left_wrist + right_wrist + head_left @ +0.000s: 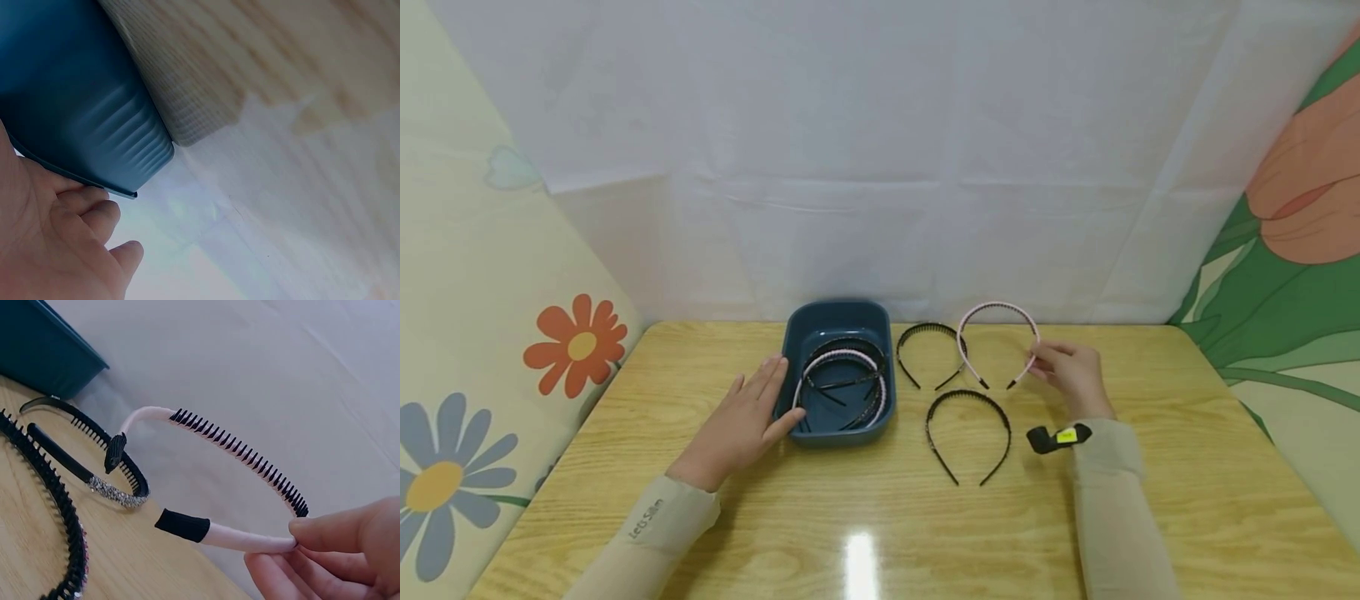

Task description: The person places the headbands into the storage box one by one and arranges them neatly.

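Note:
My right hand (1070, 375) pinches a pale pink headband (997, 305) by its right side. In the right wrist view this headband (250, 540) shows black comb teeth inside and black tips, held between thumb and fingers. My left hand (741, 425) rests on the left rim of a dark blue bin (838, 440), its fingers extended along the side. Inside the bin lie another pink headband (842, 353) and black ones. Two black headbands lie on the table: one (931, 325) beside the bin's right wall, the other (968, 392) nearer the front, with glittery stones.
The wooden table (805, 533) ends at a white cloth backdrop (850, 208) right behind the bin. Flower-printed panels flank it on the left and right. A black strap with a yellow label (1066, 436) sits at my right wrist.

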### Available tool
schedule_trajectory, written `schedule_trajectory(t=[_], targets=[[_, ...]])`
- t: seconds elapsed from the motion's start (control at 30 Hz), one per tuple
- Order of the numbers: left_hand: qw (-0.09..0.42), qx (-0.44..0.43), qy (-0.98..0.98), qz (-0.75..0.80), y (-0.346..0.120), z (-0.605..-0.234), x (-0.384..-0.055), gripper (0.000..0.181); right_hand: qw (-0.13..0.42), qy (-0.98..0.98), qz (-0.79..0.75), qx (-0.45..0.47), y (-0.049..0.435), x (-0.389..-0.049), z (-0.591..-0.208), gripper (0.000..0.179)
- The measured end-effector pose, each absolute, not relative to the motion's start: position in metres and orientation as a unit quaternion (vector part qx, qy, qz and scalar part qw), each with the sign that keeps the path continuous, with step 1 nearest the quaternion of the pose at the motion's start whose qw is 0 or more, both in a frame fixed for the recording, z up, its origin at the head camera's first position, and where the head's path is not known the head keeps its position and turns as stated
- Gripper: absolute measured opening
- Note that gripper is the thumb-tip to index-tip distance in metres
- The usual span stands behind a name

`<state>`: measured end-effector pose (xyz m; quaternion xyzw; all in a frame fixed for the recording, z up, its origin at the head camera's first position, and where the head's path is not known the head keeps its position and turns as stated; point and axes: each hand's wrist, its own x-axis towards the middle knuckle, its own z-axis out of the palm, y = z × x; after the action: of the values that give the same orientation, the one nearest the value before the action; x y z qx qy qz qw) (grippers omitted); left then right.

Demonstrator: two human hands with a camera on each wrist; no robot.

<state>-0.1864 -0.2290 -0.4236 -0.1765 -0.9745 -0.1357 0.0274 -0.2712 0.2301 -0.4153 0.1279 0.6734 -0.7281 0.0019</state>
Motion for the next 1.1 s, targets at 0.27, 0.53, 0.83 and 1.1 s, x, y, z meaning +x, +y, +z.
schedule_trajectory(t=[0.27, 0.53, 0.83, 1.1], targets=[[0.019, -0.174, -0.976, -0.134, -0.229, -0.423, -0.187, 0.085, 0.003, 0.657, -0.745, 0.117, 0.218, -0.270, -0.412, 0.039], [0.026, -0.176, -0.975, -0.134, -0.228, -0.421, -0.185, 0.084, -0.004, 0.655, -0.750, 0.093, 0.202, -0.269, -0.410, 0.041], [0.018, -0.171, -0.976, -0.135, -0.228, -0.421, -0.184, 0.085, -0.020, 0.632, -0.774, 0.037, 0.187, -0.269, -0.413, 0.026], [0.012, -0.168, -0.977, -0.133, -0.229, -0.421, -0.185, 0.086, -0.013, 0.611, -0.791, 0.013, 0.171, -0.269, -0.411, 0.034]])
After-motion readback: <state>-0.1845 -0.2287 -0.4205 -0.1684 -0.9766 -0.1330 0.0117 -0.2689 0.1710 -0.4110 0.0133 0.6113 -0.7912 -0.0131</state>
